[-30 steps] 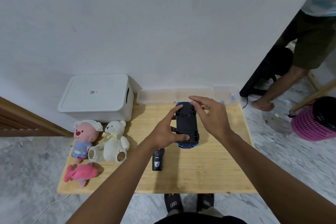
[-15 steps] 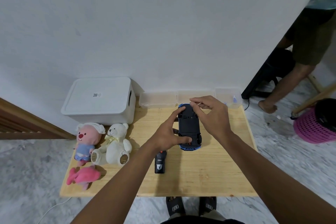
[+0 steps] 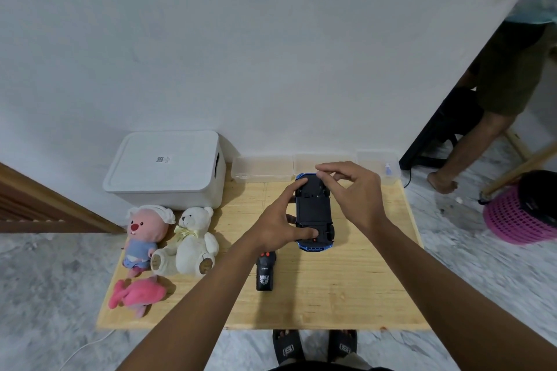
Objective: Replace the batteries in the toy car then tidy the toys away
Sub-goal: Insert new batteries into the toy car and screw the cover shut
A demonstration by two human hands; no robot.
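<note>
Head view: car [image 3: 313,214] upside down on table [image 3: 346,295]. Left hand [image 3: 278,224] keeps clamping it; right hand [image 3: 355,193] fingertips, pinched shut, now shifted onto far end — battery cover unopened.

Both my bare forearms reach forward from the bottom edge. My left hand [image 3: 275,227] is spread, index finger stretched ahead and thumb pointing right. My right hand [image 3: 357,194] arches palm-down, fingertips [image 3: 324,173] pinched together at the far end.
</note>
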